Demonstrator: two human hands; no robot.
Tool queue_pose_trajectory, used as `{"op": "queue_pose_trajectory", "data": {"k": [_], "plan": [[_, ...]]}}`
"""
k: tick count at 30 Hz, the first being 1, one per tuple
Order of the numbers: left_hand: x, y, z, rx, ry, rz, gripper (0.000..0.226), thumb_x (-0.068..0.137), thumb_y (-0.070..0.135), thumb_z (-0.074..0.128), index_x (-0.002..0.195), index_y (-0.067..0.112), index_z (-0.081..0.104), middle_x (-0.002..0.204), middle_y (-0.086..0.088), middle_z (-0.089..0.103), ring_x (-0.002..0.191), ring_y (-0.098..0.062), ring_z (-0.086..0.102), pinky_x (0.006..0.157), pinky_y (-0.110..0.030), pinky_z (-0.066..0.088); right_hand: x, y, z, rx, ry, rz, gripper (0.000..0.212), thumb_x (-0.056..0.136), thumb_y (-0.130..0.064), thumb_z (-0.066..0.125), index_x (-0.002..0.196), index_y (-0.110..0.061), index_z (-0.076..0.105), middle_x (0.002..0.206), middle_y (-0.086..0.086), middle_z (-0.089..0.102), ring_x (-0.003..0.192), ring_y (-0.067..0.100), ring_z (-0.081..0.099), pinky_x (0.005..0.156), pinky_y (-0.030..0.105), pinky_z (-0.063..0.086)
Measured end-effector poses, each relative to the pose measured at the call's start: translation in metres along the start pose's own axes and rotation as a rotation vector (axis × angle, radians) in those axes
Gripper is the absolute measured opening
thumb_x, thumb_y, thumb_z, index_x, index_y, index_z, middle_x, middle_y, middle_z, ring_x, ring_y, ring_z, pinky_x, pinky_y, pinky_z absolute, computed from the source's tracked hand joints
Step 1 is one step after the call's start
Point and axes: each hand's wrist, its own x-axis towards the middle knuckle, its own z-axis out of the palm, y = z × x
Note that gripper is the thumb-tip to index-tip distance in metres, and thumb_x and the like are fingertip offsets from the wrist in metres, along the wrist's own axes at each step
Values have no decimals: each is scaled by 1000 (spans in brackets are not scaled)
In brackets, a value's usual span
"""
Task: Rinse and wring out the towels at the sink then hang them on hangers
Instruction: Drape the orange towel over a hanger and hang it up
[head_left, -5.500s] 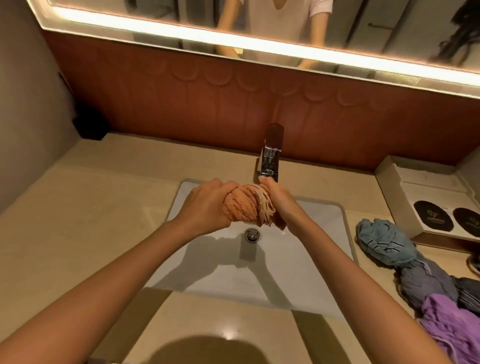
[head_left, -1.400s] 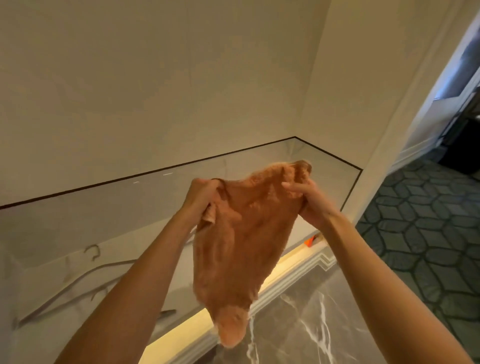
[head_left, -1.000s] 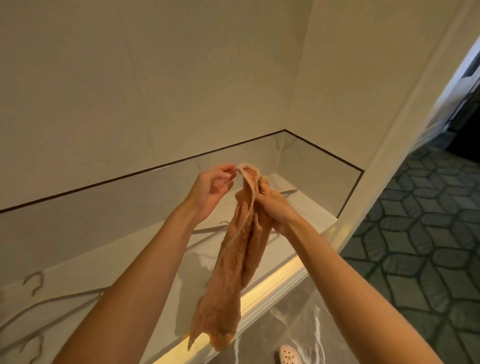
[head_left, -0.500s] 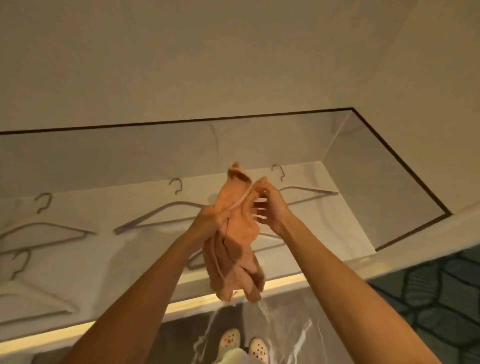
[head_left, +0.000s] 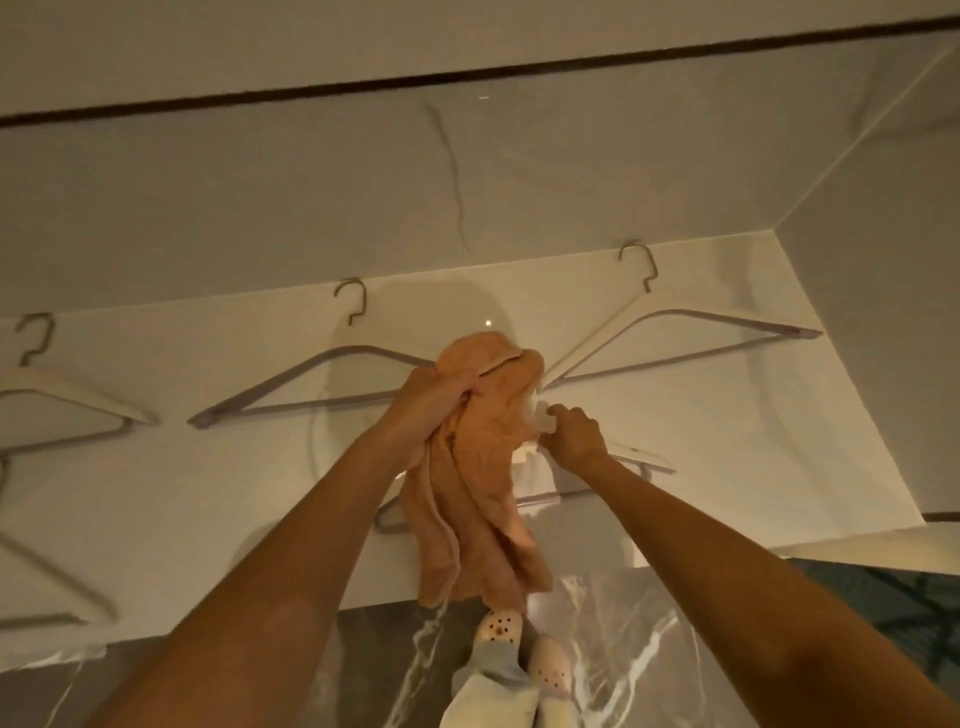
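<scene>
Left hand (head_left: 434, 402) grips the orange towel (head_left: 483, 483) in a closed fist near its top, at the centre of the frame, with a bunched crown of cloth bulging above the knuckles and the rest hanging down in loose folds toward the lower centre. The right hand (head_left: 574, 439), just right of the towel, has its fingers curled round what looks like the pale shoulder of a hanger (head_left: 639, 456) that lies partly under the cloth; the exact contact is hidden by the towel.

The towel is soft terry with a nubby pile and a stitched hem. It is limp and, by the way it hangs, probably damp, so it should feel heavier than it looks and cling to itself. I judge it best taken by a hemmed edge or two corners and shaken flat, not held by the wad.

The hangers are thin, stiff and light, with pale shoulders, a darker bar and a metal hook. Others lie flat on the smooth white ledge (head_left: 727, 467): one at upper centre (head_left: 270, 385), one at upper right (head_left: 737, 322), one at the left edge (head_left: 78, 395). Veined marble floor (head_left: 623, 649) shows below.
</scene>
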Motion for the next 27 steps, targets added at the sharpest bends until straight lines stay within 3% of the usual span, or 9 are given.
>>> {"op": "queue_pose_trajectory", "data": {"k": [5,9,11,14,18,21,24,27], "plan": [[46,-9,13,6,-14,-40,6,82,12,61,77,14,58,74,-3,60,66,-14,56,61,-23,47,41,7,39,-355,36,-98,48,92,-30,52,134,-12,35,135,12,35,120,31,40,98,40,38],[67,-16,12,6,4,-33,4,81,10,62,79,14,61,74,-1,60,65,-11,56,50,-15,48,61,11,42,-445,29,-188,46,96,-30,45,135,-9,31,135,17,35,120,33,39,95,40,40],[71,-17,13,3,8,-38,6,82,10,61,78,14,60,73,0,59,64,-10,55,40,-8,43,62,12,36,-406,29,-184,49,97,-28,44,139,-9,27,136,19,32,120,34,38,93,40,42],[70,-13,22,17,0,-46,10,82,10,60,74,14,56,70,0,57,61,-10,53,37,-8,40,59,14,25,-303,52,-146,52,94,-18,49,140,-10,27,136,19,30,115,35,43,91,42,45],[68,-11,29,40,-4,-48,11,82,12,61,72,14,56,71,-1,57,61,-11,53,52,-18,45,51,13,8,-204,69,-154,53,94,-22,50,138,-4,25,133,23,33,102,39,54,83,44,49],[61,-8,28,15,-17,-51,5,83,14,61,79,16,58,76,-2,60,67,-13,56,61,-22,46,36,12,-10,-8,85,-174,44,95,-23,50,129,-1,32,119,24,50,96,39,57,73,37,42],[47,-6,31,-66,-65,-88,4,83,14,61,87,14,61,84,-6,64,73,-17,60,69,-27,51,14,16,-26,128,113,-141,41,89,-17,58,124,-8,38,104,17,64,92,37,61,71,31,39],[29,-2,37,-129,-106,-145,8,82,14,62,90,11,64,84,-9,65,74,-19,61,71,-30,53,-8,18,-36,139,136,-96,41,86,-21,59,126,-18,50,107,11,68,100,31,62,78,27,40]]}}
